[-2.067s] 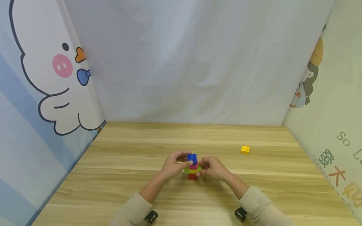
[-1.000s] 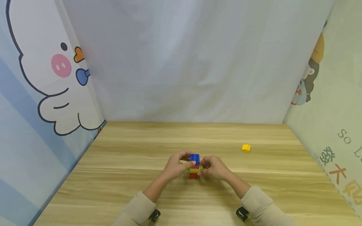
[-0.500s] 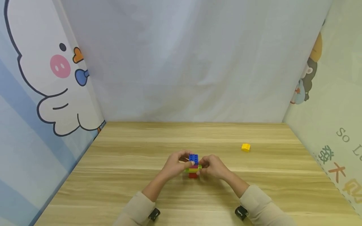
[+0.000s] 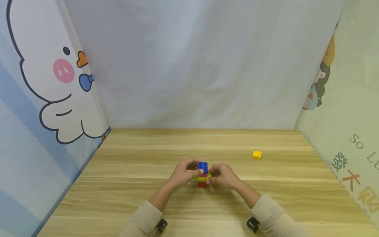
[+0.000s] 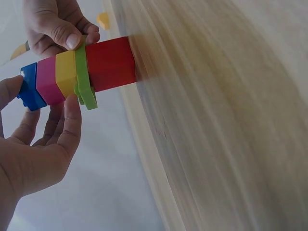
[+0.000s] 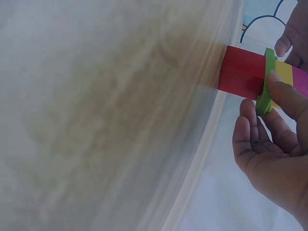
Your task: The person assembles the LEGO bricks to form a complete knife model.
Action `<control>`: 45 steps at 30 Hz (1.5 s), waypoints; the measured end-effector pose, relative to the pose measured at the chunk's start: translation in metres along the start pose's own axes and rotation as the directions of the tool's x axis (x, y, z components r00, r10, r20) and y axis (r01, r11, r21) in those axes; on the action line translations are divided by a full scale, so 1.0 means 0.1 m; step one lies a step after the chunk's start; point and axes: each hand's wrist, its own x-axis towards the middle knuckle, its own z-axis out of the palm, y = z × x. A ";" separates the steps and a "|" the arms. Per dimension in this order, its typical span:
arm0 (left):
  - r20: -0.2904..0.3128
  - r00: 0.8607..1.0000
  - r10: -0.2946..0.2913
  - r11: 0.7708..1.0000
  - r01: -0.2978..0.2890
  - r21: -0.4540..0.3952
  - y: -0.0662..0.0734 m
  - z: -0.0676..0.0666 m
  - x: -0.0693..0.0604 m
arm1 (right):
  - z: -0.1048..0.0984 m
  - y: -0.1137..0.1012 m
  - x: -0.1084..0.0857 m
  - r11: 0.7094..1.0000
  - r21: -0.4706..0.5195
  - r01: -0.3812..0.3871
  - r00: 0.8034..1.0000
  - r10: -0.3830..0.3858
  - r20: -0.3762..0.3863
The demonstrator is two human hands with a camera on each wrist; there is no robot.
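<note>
A tower of toy building bricks stands upright on the wooden table between the two hands. From the bottom it has a red brick [image 4: 202, 184], a wide green plate [image 5: 83, 72], a yellow brick [image 5: 65, 68], a magenta brick [image 5: 47, 81] and a blue brick [image 4: 202, 166] on top. My left hand [image 4: 183, 173] grips the tower's upper part, thumb on the blue brick; the left wrist view shows its other fingers curled along the far side. My right hand [image 4: 225, 176] pinches the right end of the green plate, its thumb over the edge in the right wrist view.
A loose yellow brick with a sloped side [image 4: 257, 155] lies farther back on the right of the table [image 4: 142, 148]. A pale curtain [image 4: 201, 65] hangs behind the table, and printed cloth walls flank it on both sides.
Both hands keep their hold and the tower stays put. Only slight shifts of the whole view show between the frames.
</note>
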 end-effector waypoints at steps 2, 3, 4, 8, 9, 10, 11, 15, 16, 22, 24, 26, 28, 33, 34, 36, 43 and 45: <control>0.001 1.000 0.004 1.000 -0.004 -0.005 -0.02 0.00 0.00 | 0.00 0.00 0.00 1.000 0.001 -0.004 1.000 0.004 0.001; 0.002 1.000 0.005 1.000 -0.005 -0.008 -0.03 0.00 0.01 | 0.00 0.00 0.00 1.000 0.000 -0.004 1.000 0.004 0.003; 0.002 1.000 0.003 1.000 -0.003 -0.010 -0.04 0.00 0.01 | 0.00 0.00 0.00 1.000 0.000 -0.004 1.000 0.004 0.005; 0.014 1.000 -0.010 1.000 0.010 -0.013 -0.06 -0.01 0.01 | 0.00 0.00 0.00 1.000 0.000 -0.005 1.000 0.005 0.014; 0.017 1.000 -0.013 1.000 0.013 -0.012 -0.07 -0.01 0.02 | 0.00 0.00 0.00 1.000 0.001 -0.007 1.000 0.007 0.015; 0.021 1.000 -0.019 1.000 0.019 -0.012 -0.11 0.00 0.04 | 0.00 0.00 0.00 1.000 0.001 -0.010 1.000 0.010 0.015; 0.026 0.999 -0.021 1.000 0.021 -0.013 -0.15 0.00 0.06 | -0.01 0.00 -0.01 1.000 0.000 -0.012 1.000 0.012 0.014; 0.031 0.999 -0.025 1.000 0.025 -0.015 -0.35 0.03 0.14 | -0.02 0.00 -0.03 1.000 -0.004 -0.012 1.000 0.012 0.012; 0.033 0.999 -0.026 1.000 0.026 -0.017 -0.39 0.03 0.16 | -0.02 0.00 -0.03 1.000 -0.003 -0.010 1.000 0.010 0.013; 0.052 0.998 -0.021 1.000 0.022 -0.007 -0.44 0.00 0.15 | -0.01 0.00 -0.03 1.000 0.001 0.000 1.000 0.000 0.017; 0.062 0.998 -0.017 1.000 0.017 -0.001 -0.45 -0.01 0.14 | -0.02 0.00 -0.03 1.000 -0.002 -0.003 1.000 0.003 0.018; 0.072 0.997 -0.012 1.000 0.012 0.002 -0.47 -0.02 0.13 | -0.02 -0.01 -0.03 1.000 -0.003 -0.008 1.000 0.008 0.021; 0.082 0.997 -0.009 1.000 0.009 -0.004 -0.48 -0.04 0.12 | -0.02 -0.01 -0.02 1.000 0.000 -0.011 1.000 0.011 0.022; 0.115 0.993 -0.006 1.000 0.005 0.015 -0.54 -0.11 0.13 | -0.02 -0.01 -0.01 1.000 0.006 -0.013 1.000 0.013 0.025; 0.122 0.992 -0.012 1.000 0.009 0.024 -0.56 -0.12 0.13 | -0.02 -0.01 -0.01 1.000 0.007 -0.015 1.000 0.015 0.025; 0.136 0.990 -0.034 0.999 0.030 0.031 -0.58 -0.14 0.14 | -0.02 -0.02 0.00 1.000 0.001 -0.017 1.000 0.017 0.022; 0.160 0.980 -0.116 0.993 0.116 0.012 -0.62 -0.16 0.16 | -0.03 -0.03 0.01 1.000 -0.001 -0.022 0.999 0.022 0.025; 0.167 0.977 -0.131 0.991 0.131 0.010 -0.64 -0.16 0.16 | -0.03 -0.03 0.01 1.000 -0.002 -0.022 0.999 0.022 0.028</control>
